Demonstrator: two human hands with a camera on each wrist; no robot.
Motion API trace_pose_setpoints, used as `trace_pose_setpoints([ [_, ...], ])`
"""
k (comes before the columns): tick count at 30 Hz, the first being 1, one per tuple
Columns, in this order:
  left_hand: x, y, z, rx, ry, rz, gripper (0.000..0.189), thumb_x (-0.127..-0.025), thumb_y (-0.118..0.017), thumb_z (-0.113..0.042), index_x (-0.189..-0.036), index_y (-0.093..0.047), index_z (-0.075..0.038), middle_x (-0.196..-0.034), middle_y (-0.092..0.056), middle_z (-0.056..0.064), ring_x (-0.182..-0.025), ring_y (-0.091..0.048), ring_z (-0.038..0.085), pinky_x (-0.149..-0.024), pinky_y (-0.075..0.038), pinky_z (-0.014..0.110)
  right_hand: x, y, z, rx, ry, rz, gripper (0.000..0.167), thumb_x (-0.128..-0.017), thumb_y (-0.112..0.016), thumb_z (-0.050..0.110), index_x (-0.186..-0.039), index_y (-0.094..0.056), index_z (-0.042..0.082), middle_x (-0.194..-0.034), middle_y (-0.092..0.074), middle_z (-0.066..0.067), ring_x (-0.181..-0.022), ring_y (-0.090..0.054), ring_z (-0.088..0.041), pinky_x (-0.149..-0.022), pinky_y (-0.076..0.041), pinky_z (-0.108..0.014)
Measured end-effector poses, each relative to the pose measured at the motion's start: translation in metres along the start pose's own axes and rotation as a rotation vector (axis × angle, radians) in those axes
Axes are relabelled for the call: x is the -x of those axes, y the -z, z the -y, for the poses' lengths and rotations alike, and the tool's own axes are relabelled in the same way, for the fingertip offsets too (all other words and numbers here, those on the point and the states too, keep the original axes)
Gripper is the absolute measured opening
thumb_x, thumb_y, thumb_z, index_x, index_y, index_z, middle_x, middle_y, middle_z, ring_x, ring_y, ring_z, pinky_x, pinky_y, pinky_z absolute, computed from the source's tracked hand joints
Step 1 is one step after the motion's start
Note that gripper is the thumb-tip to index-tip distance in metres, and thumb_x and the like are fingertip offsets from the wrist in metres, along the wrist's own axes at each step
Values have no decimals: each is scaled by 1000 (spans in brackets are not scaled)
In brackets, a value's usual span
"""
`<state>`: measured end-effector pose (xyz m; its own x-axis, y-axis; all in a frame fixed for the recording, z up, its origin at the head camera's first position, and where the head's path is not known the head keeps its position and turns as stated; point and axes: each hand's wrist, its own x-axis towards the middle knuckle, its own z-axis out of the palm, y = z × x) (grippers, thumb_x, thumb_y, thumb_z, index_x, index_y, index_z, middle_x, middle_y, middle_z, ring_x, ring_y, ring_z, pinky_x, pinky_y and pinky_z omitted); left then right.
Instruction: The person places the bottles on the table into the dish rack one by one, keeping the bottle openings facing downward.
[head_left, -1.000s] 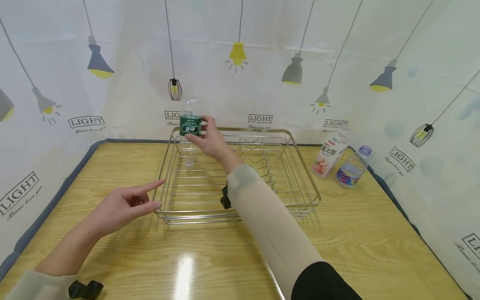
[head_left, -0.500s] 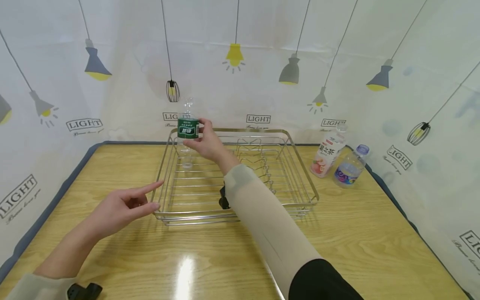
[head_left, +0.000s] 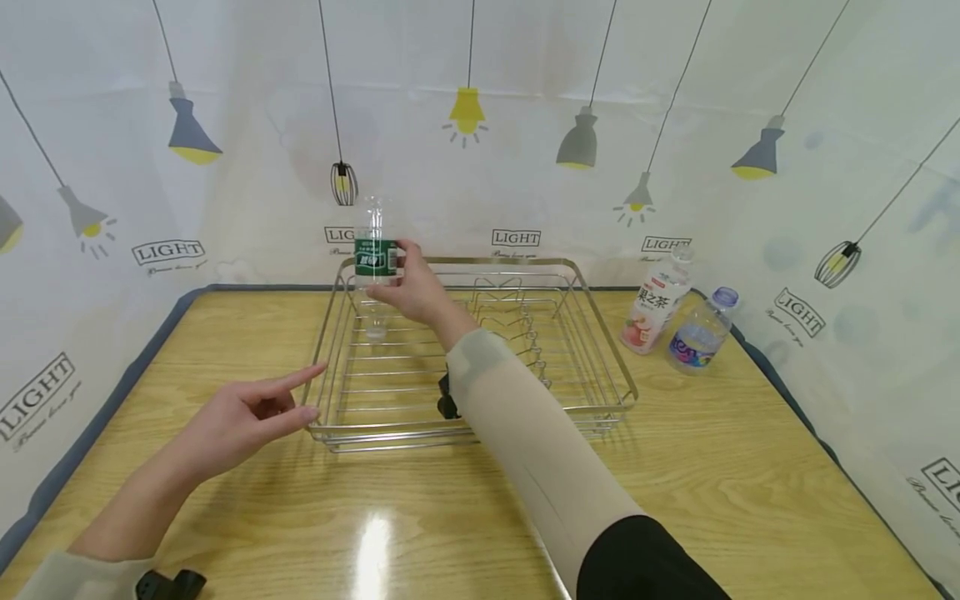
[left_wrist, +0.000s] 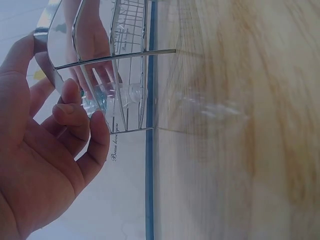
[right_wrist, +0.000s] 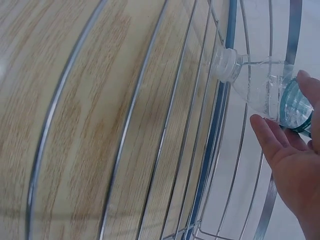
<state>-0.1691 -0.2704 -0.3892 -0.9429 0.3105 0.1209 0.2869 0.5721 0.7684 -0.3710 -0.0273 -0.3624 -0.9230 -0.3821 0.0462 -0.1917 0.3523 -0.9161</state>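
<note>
My right hand (head_left: 420,292) grips a clear plastic bottle (right_wrist: 257,82) around its green label (head_left: 375,258). Upside down, the bottle has its neck pointing at the wire floor of a metal dish rack (head_left: 408,427), toward the rack's back left. In the right wrist view the bottle's mouth lies right at the floor wires. My left hand (head_left: 236,421) is at the rack's left front corner, with thumb and forefinger extended and their tips at the rim. Its other fingers bend loosely beside the rack in the left wrist view, where the bottle shows through the wires.
To the right of the rack, a pink-labelled bottle (head_left: 651,308) and a clear bottle with a purple label (head_left: 697,337) stand upright on the wooden table (head_left: 712,475). A white curtain (head_left: 420,75) printed with lamps hangs behind and at the sides.
The inverted bottle has come down slightly and stands straighter, its label turned a little. My left hand stays at the rack corner. The head view has shifted slightly.
</note>
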Motion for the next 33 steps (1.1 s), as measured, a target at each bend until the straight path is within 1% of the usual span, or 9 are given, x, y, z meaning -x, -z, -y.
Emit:
trace_pose_setpoints([
  [5, 0, 0, -1, 1, -8, -1, 58, -106, -76, -24, -161, -58, -21, -81, -64, -1, -66, -51, 10, -58, -45, 31, -1, 1, -1, 2, -6, 4, 106, -99, -84, 17, -176, -12, 18, -170, -43, -17, -132, -67, -28, -106, -60, -38],
  [6, 0, 0, -1, 2, -8, 0, 58, -106, -76, -25, -161, -58, -21, -81, -64, -1, -66, -51, 10, -58, -45, 31, 0, 1, -1, 2, -7, 3, 106, -99, -84, 17, -176, -12, 18, -170, -43, -17, -132, -67, -29, -108, -60, -39],
  [8, 0, 0, -2, 2, -4, 0, 58, -106, -76, -25, -161, -58, -22, -81, -64, -1, -66, -50, 10, -58, -44, 31, 1, 2, 0, 21, -7, -4, 105, -99, -84, 19, -176, -12, 17, -169, -44, -17, -138, -63, -31, -115, -56, -43],
  [10, 0, 0, -3, 0, 0, 2, 58, -106, -76, -26, -162, -58, -22, -81, -63, -1, -66, -50, 10, -58, -44, 31, 2, 3, 0, 60, -14, -7, 105, -100, -84, 24, -176, -13, 18, -168, -47, -16, -143, -60, -32, -120, -51, -47],
  [13, 0, 0, -4, 0, 6, 3, 58, -106, -76, -26, -162, -57, -21, -81, -63, -1, -66, -50, 10, -58, -44, 31, 3, 4, 1, 115, -27, -2, 103, -100, -84, 29, -176, -15, 17, -165, -49, -17, -148, -54, -32, -125, -45, -50],
  [17, 0, 0, -3, -2, 11, 5, 59, -106, -76, -26, -162, -57, -20, -82, -64, 0, -67, -51, 10, -58, -45, 31, 3, 4, 1, 131, -53, 14, 100, -100, -83, 30, -175, -19, 16, -163, -50, -18, -146, -54, -32, -123, -47, -51],
  [20, 1, 0, -3, -3, 16, 7, 59, -107, -75, -27, -162, -57, -21, -82, -64, 0, -67, -51, 10, -58, -45, 31, 3, 3, 1, 145, -70, 26, 98, -101, -83, 31, -175, -21, 17, -162, -51, -17, -144, -55, -32, -122, -48, -50],
  [28, 2, 1, -2, -5, 20, 10, 58, -107, -75, -27, -162, -56, -24, -82, -64, 0, -67, -50, 11, -58, -44, 31, 3, 2, -1, 167, -76, 37, 96, -102, -82, 32, -175, -21, 21, -160, -54, -14, -141, -59, -33, -118, -51, -51],
  [33, 1, 0, -2, -13, 11, 8, 58, -107, -75, -27, -162, -57, -23, -82, -64, -1, -67, -51, 11, -58, -44, 31, 3, 3, -1, 158, -91, 58, 94, -103, -80, 33, -176, -21, 24, -160, -55, -15, -141, -60, -34, -116, -53, -51],
])
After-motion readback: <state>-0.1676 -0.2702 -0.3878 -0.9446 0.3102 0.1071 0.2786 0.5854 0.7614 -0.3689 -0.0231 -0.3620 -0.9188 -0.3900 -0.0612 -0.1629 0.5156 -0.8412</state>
